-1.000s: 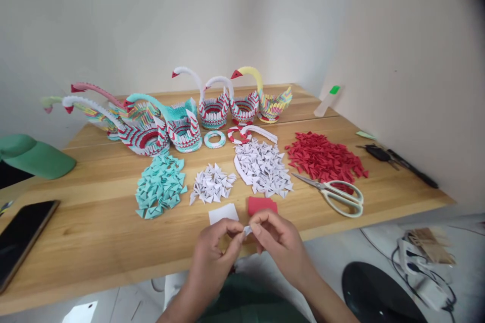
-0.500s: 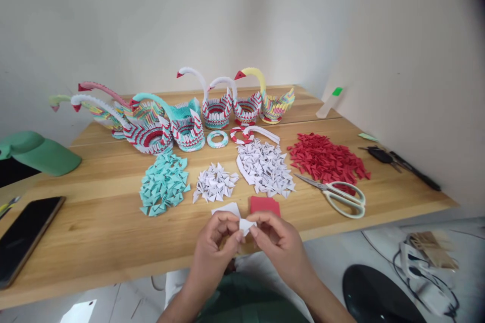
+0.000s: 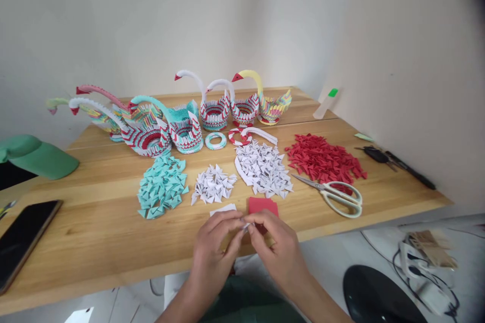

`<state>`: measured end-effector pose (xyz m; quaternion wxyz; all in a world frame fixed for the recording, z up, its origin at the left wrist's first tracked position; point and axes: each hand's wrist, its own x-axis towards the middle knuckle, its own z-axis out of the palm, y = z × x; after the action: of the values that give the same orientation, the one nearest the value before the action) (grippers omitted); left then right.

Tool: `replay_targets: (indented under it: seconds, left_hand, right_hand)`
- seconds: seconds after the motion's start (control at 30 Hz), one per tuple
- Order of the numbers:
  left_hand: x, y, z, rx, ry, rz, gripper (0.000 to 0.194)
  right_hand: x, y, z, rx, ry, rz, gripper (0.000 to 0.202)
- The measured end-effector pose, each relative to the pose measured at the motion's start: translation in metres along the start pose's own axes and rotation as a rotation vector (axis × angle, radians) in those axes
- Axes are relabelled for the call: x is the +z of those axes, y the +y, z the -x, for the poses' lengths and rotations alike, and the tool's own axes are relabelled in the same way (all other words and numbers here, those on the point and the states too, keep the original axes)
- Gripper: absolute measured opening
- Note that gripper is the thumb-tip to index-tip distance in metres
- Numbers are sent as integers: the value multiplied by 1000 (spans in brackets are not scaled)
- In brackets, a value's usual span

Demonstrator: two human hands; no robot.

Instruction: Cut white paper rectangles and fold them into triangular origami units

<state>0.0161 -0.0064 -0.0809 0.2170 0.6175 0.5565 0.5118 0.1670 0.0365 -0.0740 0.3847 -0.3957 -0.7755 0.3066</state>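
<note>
Between the fingertips of both hands is a small white paper piece, mostly covered by the fingers. My left hand pinches it from the left, and my right hand pinches it from the right. Just beyond the hands lie white paper sheets and a stack of red paper, both partly hidden. Folded paper triangles form a teal pile, a small white pile, a larger white pile and a red pile.
Scissors lie at the right, with keys farther over. Several paper swans and two paper rings stand or lie behind the piles. A phone and green cap are at the left.
My fingertips have closed in around the white paper piece, so less of it shows. The view has shifted slightly.
</note>
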Motion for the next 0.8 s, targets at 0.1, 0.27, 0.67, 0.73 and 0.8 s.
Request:
replay_targets:
  seconds: [0.1, 0.27, 0.67, 0.73, 0.8]
  left_hand:
    - [1, -1, 0, -84, -15, 58, 14]
    - [2, -2, -1, -235, 3, 201, 9]
    - [5, -4, -1, -297, -2, 258, 12]
    - [5, -4, -2, -281, -6, 240, 13]
    - [5, -4, -2, -239, -1, 197, 13]
  right_hand:
    - [0, 2, 0, 38, -14, -36, 17]
    - [-1, 5, 0, 177, -65, -159, 17]
    - [-4, 7, 1, 266, -126, -238, 19]
    - [-4, 7, 1, 268, -125, -245, 18]
    - [-5, 6, 0, 263, -124, -239, 18]
